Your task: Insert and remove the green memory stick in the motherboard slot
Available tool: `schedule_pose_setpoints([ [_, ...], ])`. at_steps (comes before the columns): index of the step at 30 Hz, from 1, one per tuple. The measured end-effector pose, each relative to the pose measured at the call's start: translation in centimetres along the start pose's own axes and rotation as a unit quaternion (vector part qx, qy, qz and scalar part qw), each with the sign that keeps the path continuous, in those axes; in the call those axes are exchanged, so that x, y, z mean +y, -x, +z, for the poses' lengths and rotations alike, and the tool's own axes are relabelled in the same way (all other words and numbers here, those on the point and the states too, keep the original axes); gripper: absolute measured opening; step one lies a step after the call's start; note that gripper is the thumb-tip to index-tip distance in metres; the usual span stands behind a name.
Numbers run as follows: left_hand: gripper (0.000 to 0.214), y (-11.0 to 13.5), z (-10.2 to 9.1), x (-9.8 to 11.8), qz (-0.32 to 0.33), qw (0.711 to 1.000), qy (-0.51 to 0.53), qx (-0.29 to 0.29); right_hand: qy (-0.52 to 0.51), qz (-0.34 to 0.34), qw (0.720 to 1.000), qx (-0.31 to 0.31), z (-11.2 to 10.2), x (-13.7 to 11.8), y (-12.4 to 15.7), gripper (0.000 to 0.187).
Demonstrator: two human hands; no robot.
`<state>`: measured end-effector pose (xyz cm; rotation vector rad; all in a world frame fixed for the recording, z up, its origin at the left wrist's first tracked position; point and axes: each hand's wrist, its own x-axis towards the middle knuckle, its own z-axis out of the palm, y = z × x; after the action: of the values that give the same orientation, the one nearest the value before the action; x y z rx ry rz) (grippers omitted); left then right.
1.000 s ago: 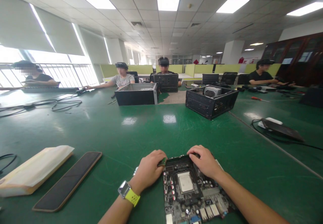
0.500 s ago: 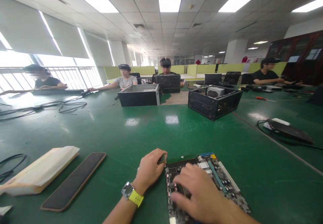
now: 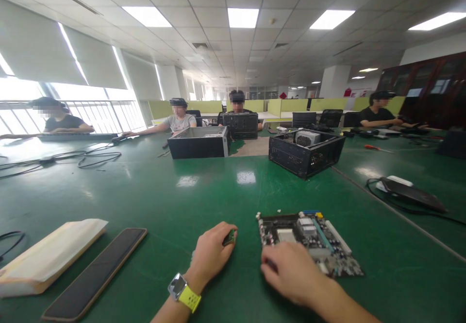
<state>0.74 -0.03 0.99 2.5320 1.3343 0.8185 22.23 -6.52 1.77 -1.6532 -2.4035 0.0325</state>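
Note:
My left hand [image 3: 213, 249], with a watch on a yellow-green strap, is closed on a small green circuit board [image 3: 229, 238], only part of which shows between the fingers. To its right a motherboard [image 3: 318, 253] lies flat on the green table. Curled over the near-left part of the motherboard, my right hand [image 3: 291, 272] has its fingers closed at the edge and hides that corner. A pale square socket or chip [image 3: 286, 235] shows just beyond the fingertips.
A dark flat slab with a brown rim [image 3: 98, 269] and a paper-covered package [image 3: 54, 255] lie at left. Two computer cases [image 3: 198, 147] [image 3: 306, 153] stand farther back. A black device with a cable [image 3: 413, 194] lies at right. Several people sit around the table.
The motherboard has moved away from me and to the right, and turned slightly. My right hand has gone from above it, fingers spread, to its near edge. My left hand is now apart from it.

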Motion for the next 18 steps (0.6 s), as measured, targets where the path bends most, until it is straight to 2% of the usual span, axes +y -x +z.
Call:
schedule_pose_setpoints([
  [2,0.02,-0.1,0.0,0.0,0.001,1.0,-0.002,-0.002,0.029,0.135,0.99,-0.001,-1.4,3.8,-0.5,0.022],
  [4,0.02,-0.1,0.1,0.0,0.004,1.0,-0.001,-0.006,0.051,0.239,0.97,-0.006,-2.3,7.5,-0.8,0.024],
  [5,0.02,-0.2,0.1,0.0,0.005,1.0,0.0,-0.008,0.053,0.274,0.96,-0.01,-2.5,9.0,-0.8,0.024],
  [7,0.019,-0.2,0.2,0.0,0.008,1.0,0.001,-0.01,0.054,0.303,0.951,-0.01,-2.7,10.8,-0.8,0.024],
  [9,0.019,-0.2,0.3,0.0,0.011,1.0,0.001,-0.012,0.059,0.291,0.955,0.0,-2.6,10.9,-0.7,0.023],
  [11,0.019,-0.2,0.4,0.2,0.012,1.0,-0.001,-0.012,0.054,0.26,0.964,0.005,-2.5,9.4,-0.5,0.022],
  [13,0.02,-0.1,0.4,0.3,0.014,1.0,-0.004,-0.011,-0.004,0.2,0.98,-0.008,-2.4,7.2,-0.2,0.023],
  [14,0.02,-0.1,0.4,0.4,0.016,1.0,-0.005,-0.009,-0.064,0.155,0.985,-0.037,-2.5,6.0,0.0,0.024],
  [15,0.021,-0.1,0.5,0.4,0.017,1.0,-0.005,-0.005,-0.142,0.104,0.981,-0.083,-2.5,4.9,0.2,0.025],
  [17,0.022,-0.2,0.5,0.5,0.02,1.0,-0.002,0.003,-0.295,0.026,0.94,-0.167,-2.7,3.3,0.4,0.028],
  [18,0.023,-0.2,0.5,0.5,0.022,1.0,0.001,0.004,-0.342,0.014,0.924,-0.171,-2.7,3.0,0.4,0.029],
])
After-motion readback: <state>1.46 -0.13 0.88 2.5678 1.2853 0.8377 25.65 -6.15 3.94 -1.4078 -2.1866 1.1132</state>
